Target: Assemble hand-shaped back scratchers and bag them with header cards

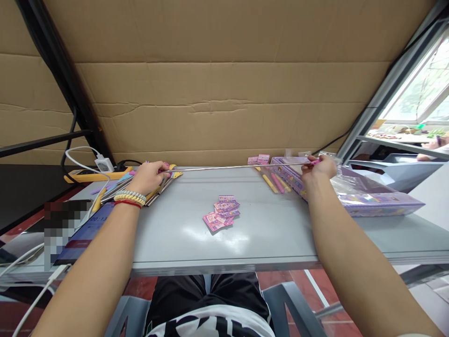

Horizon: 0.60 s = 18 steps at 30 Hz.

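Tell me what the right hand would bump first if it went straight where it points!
Probably the cardboard wall behind the table, though the right hand might brush the purple box first; the depth is unclear.

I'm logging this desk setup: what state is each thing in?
Rod: extended, nearly level.
Left hand: closed at the rod's left end.
Right hand: closed on the rod's pink end.
Cards: loosely overlapping on the table.
Box: open, with clear plastic in it.
Screen: lit, partly covered.
Colored sticks: lying beside the box.
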### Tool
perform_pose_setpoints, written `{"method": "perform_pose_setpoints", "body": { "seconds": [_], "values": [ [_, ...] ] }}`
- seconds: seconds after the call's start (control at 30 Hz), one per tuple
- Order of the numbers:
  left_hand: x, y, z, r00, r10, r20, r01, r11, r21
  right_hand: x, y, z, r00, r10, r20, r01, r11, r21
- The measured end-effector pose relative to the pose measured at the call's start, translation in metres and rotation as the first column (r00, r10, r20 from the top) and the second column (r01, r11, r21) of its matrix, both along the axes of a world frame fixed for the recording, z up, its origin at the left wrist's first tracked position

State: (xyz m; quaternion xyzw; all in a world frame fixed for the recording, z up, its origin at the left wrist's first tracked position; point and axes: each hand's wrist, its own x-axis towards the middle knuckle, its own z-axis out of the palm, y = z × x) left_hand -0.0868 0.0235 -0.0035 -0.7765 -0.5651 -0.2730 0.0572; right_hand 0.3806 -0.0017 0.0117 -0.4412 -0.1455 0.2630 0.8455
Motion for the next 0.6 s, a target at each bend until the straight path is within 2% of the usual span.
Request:
{"method": "perform_pose_setpoints", "body": {
  "seconds": [0.1,0.2,0.3,0.37,0.47,0.6],
  "values": [
    [0.02,-0.007,0.002,0.988,-0.155,0.01,0.155,0.988,-0.006,-0.017,0.001,0.001,1.0,0.003,-0.006,-0.003,1.0,0.004],
    [0.044,-0.015,0.0,0.979,-0.2,-0.045,0.202,0.977,0.062,-0.054,0.0,0.001,0.977,0.194,0.084,-0.202,0.975,0.092],
    [0.063,-0.02,-0.004,0.976,-0.213,-0.056,0.218,0.969,0.115,-0.1,-0.006,-0.003,0.87,0.43,0.24,-0.469,0.873,0.134],
    [0.069,-0.021,-0.008,0.97,-0.241,-0.036,0.244,0.961,0.133,-0.128,-0.012,-0.007,0.74,0.555,0.38,-0.619,0.783,0.062],
    [0.067,-0.02,-0.012,0.968,-0.251,0.001,0.247,0.955,0.162,-0.155,-0.02,-0.015,0.608,0.628,0.486,-0.711,0.703,-0.018],
    [0.066,-0.021,-0.012,0.977,-0.214,0.005,0.209,0.96,0.184,-0.165,-0.025,-0.024,0.549,0.702,0.454,-0.771,0.635,-0.049]
  ]
}}
